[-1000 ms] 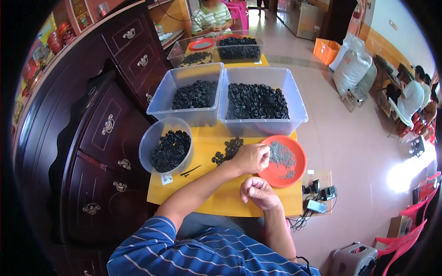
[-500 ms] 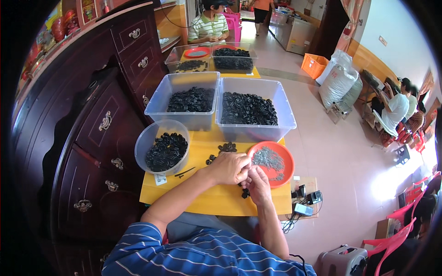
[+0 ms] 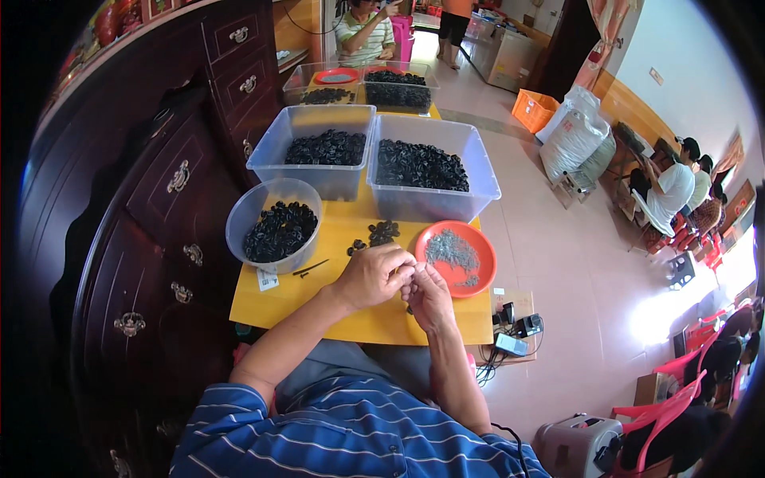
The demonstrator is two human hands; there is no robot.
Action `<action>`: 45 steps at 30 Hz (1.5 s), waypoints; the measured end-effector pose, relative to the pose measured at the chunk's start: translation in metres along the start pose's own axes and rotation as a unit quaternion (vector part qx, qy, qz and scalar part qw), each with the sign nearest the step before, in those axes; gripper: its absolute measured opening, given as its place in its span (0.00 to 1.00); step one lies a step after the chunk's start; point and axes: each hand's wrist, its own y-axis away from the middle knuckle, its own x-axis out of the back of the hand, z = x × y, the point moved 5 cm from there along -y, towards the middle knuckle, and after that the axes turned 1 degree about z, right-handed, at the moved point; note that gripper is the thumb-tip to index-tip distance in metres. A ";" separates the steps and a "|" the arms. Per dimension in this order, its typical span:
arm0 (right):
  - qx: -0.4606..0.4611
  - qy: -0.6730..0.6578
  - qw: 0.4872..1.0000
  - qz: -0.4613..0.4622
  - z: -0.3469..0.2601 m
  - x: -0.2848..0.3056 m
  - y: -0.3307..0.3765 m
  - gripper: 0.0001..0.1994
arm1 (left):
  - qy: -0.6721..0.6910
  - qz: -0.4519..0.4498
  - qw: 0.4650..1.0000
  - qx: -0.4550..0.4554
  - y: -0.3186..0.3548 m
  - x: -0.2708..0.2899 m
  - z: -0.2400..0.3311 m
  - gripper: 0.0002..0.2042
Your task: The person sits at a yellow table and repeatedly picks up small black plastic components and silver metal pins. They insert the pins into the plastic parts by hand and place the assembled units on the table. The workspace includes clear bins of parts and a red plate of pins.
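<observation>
My left hand (image 3: 373,275) and my right hand (image 3: 429,296) meet fingertip to fingertip over the front part of the yellow table (image 3: 351,328). Both are closed in a pinch; whatever sits between the fingers is too small and covered to make out. Just right of them lies a round orange-red plate (image 3: 488,269) with a heap of small grey pieces (image 3: 453,251). Beyond my left hand is a loose cluster of small black ring-shaped parts (image 3: 383,232). A bit of something dark shows beneath my right hand, mostly hidden.
Black parts fill a round clear tub (image 3: 275,191) and two clear bins, one left (image 3: 339,183) and one right (image 3: 422,209). A thin dark rod (image 3: 312,267) lies by the tub. Wooden drawers (image 3: 151,231) flank the left. Adapters and cables (image 3: 510,342) sit right. Across sits a co-worker (image 3: 366,36).
The whole view has shifted, so the table sits higher in the picture. My hands remain together in a pinch. The co-worker opposite has raised a hand.
</observation>
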 end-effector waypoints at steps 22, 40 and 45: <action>0.096 0.246 0.964 -0.027 0.003 -0.019 0.016 0.08 | 0.041 0.035 0.991 0.126 0.043 0.012 -0.006 0.04; -0.112 0.083 0.985 -0.098 0.033 -0.020 0.019 0.07 | 0.109 0.105 0.977 0.149 0.076 0.018 0.000 0.00; -0.144 0.054 0.983 -0.104 0.042 -0.020 0.019 0.06 | 0.078 0.107 0.982 0.135 0.081 0.018 -0.007 0.00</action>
